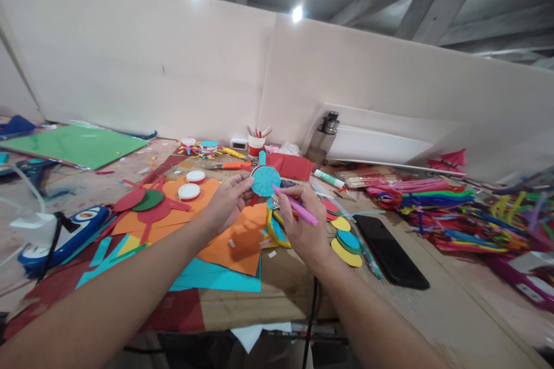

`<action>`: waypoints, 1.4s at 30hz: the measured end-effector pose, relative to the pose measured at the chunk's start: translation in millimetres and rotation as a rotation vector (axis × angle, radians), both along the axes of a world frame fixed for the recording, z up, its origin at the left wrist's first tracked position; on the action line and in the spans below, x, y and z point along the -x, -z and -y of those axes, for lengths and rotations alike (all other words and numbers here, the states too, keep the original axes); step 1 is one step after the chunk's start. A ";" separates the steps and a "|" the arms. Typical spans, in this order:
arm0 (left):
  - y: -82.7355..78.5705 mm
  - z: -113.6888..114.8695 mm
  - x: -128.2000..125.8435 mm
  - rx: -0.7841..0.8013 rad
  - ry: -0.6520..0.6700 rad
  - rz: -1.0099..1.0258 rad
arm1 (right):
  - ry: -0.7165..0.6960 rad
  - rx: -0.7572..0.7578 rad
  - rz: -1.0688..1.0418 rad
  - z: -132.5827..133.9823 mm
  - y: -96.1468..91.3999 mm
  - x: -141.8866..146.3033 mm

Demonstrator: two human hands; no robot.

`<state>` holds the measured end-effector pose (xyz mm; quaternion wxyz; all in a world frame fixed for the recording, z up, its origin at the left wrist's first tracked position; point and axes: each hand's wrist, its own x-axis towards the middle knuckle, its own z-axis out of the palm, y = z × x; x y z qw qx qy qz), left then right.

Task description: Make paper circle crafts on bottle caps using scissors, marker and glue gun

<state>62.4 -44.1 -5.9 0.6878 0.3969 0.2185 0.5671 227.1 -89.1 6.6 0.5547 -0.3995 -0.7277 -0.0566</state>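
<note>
From far off I look down at the left hand (227, 202). Its fingers and thumb are closed on the left edge of a blue paper circle (265, 180) and hold it up in the air, above the bench (433, 311). The right hand (303, 225) is just beside it, to the right. It is wrapped around a pink marker (298, 209), and the marker's tip touches the right side of the circle.

I think the circle is very light and thin. It looks like it would bend or crease if squeezed hard, so a soft pinch at the rim, where the left hand has it, seems best. The face should stay free for the marker.

The circle is bright blue, with dark lines going out from the middle like wheel spokes. A bit of red shows at its left edge. A small blue tab sticks up above it; I cannot tell if it is joined on.

Under both hands lies an orange paper sheet (242, 242), with a blue sheet (216, 283) below it. Right of the right hand lie yellow and blue paper circles (346, 245), then a black phone (389, 251). Further right is a heap of pipe cleaners (433, 207). Left of the left hand sit two white lids (189, 191) and a red and green cutout (147, 202).
</note>
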 end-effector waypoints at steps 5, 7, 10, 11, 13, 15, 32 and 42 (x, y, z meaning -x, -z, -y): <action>2.7 -7.6 4.7 0.100 -0.058 0.034 | -0.022 0.133 -0.300 -5.3 -0.8 -3.9; 2.6 -8.5 6.1 0.118 -0.043 0.045 | -0.007 0.257 -0.440 -11.8 -0.6 -6.6; 2.2 -7.6 6.6 0.124 -0.018 0.053 | -0.055 0.452 -0.515 -20.9 0.2 -9.4; 2.2 -7.1 6.5 0.121 -0.010 0.051 | -0.083 0.500 -0.513 -22.9 0.4 -9.5; 2.5 -6.4 6.0 0.111 -0.004 0.033 | -0.134 0.567 -0.504 -25.0 0.7 -8.9; 3.3 -6.3 5.8 0.098 -0.014 0.004 | -0.164 0.607 -0.491 -26.0 1.4 -8.0; 9.2 -13.5 9.1 0.196 0.037 -0.010 | -0.405 0.740 -0.570 -31.5 18.1 -6.2; 10.5 -28.1 18.9 0.217 -0.191 0.067 | -0.141 0.550 -0.336 -27.7 6.6 -9.3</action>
